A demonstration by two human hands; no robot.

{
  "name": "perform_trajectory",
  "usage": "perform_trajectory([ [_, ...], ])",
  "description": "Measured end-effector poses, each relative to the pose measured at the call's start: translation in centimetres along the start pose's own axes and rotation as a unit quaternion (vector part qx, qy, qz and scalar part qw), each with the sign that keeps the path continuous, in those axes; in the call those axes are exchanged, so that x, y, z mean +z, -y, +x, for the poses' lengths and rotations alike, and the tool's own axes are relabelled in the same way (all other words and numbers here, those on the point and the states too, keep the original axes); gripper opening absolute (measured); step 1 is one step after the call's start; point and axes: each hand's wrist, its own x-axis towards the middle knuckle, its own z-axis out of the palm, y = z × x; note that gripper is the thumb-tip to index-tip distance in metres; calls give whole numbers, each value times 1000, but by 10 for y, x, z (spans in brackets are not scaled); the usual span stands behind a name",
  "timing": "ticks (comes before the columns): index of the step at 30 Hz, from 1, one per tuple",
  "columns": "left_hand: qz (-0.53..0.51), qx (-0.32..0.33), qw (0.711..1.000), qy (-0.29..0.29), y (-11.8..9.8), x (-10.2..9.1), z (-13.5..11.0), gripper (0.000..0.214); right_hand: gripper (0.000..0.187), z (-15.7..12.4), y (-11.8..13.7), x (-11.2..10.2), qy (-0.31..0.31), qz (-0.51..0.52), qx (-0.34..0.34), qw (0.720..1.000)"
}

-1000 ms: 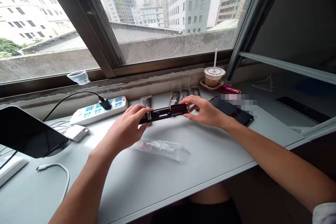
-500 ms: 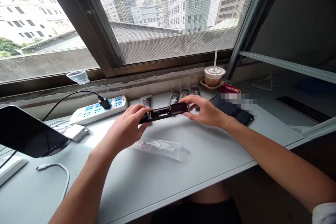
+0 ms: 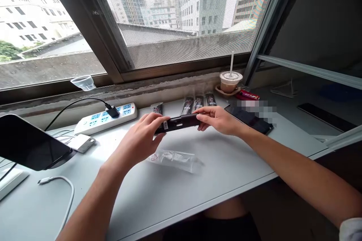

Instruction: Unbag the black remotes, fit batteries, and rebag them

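Note:
Both hands hold a long black device [image 3: 178,123] level above the grey desk [image 3: 169,192]. My left hand [image 3: 143,139] grips its left end, where a small white label shows. My right hand [image 3: 219,119] is closed around its right end, fingers wrapped over the top. An empty clear plastic bag [image 3: 174,158] with a red mark lies on the desk just below the device. Several dark packets [image 3: 198,102] lie in a row behind it, by the window sill.
A white power strip [image 3: 106,118] with a black plug lies at the back left, beside a dark tablet [image 3: 28,143] and white cables. A dark phone [image 3: 251,118] lies to the right. An iced drink with a straw [image 3: 230,81] and a small plastic cup [image 3: 83,82] stand on the sill.
The dark end piece that stuck out to the right has closed in against the device, which now looks shorter. My right hand has wrapped round that end and both hands have lifted slightly.

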Motion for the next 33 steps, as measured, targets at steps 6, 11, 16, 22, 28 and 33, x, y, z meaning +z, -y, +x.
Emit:
perform_trajectory([
  [6, -15, 38, 999, 24, -18, 1, 2, 55, 40, -5, 3, 12, 10, 17, 30, 999],
  [11, -45, 63, 996, 33, -25, 4, 3, 54, 31, -7, 3, 15, 31, -67, -24, 997],
  [16, -62, 86, 994, 24, -31, 7, 3, 53, 32, -10, 0, 28, 38, -128, -73, 988],
  [22, -61, 89, 994, 15, -34, 5, 4, 53, 42, -12, -1, 32, 36, -113, -82, 989],
  [28, -25, 91, 995, -30, -41, 4, 10, 50, 32, -4, 4, 19, 44, -5, -1, 999],
  [33, -52, 85, 993, -69, -43, -21, 5, 42, 33, 0, 8, 7, -39, 178, 65, 981],
])
